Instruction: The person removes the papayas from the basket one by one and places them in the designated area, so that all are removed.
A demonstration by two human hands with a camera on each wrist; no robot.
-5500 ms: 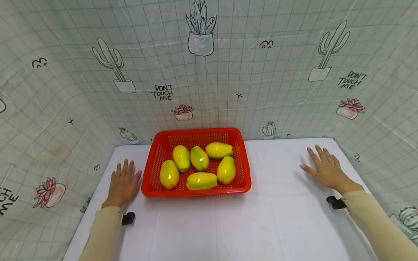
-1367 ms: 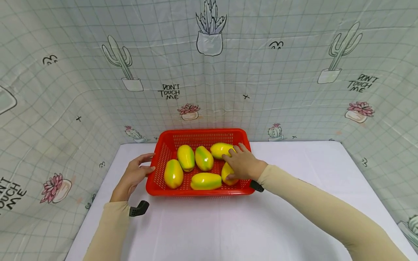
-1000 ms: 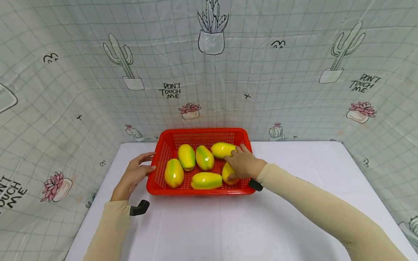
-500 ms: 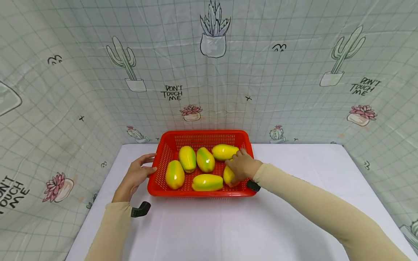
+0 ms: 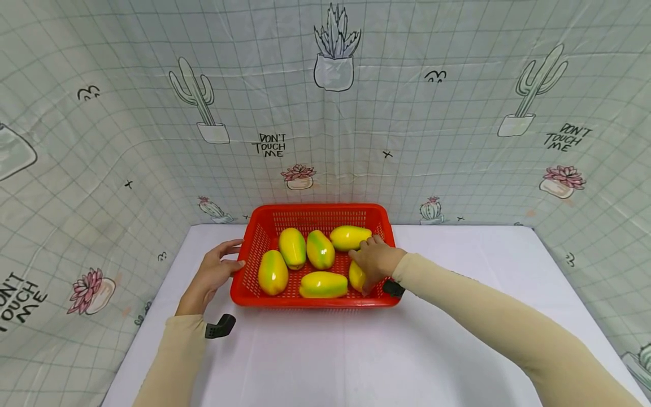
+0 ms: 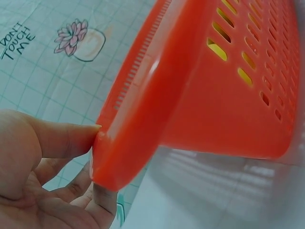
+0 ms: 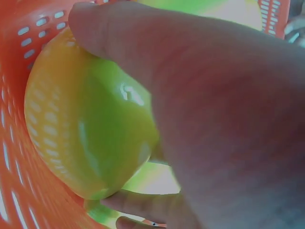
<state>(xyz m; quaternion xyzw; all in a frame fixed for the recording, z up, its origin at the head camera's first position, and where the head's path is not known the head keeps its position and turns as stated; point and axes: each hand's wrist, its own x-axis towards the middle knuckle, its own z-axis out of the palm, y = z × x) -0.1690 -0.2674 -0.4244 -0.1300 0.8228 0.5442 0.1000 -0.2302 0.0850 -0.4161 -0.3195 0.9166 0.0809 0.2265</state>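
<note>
A red plastic basket [image 5: 315, 303] with slotted walls holds several glossy yellow-green papayas. My left hand [image 5: 209, 275] pinches the basket's left rim, the thumb on top and fingers under it, as the left wrist view shows on the red rim [image 6: 126, 152]. Inside the basket at the right, my right hand [image 5: 376, 260] grips the front-right papaya [image 5: 356, 277], largely covering it from above. In the right wrist view, the thumb lies along one side of this papaya [image 7: 95, 119] and fingertips reach its far end. A papaya [image 5: 351, 238] lies just behind that hand.
Other papayas lie loose at the left, among them one papaya [image 5: 273, 273] by the left wall, and one papaya [image 5: 323, 284] at the front. The basket stands on a white-covered table [image 5: 305, 356]. A grid-patterned cloth [image 5: 325, 124] rises behind and at both sides.
Both hands lay flat on the table at first. The left has moved to the basket's rim; the right has moved left into the basket and settled lower round the front-right papaya.
</note>
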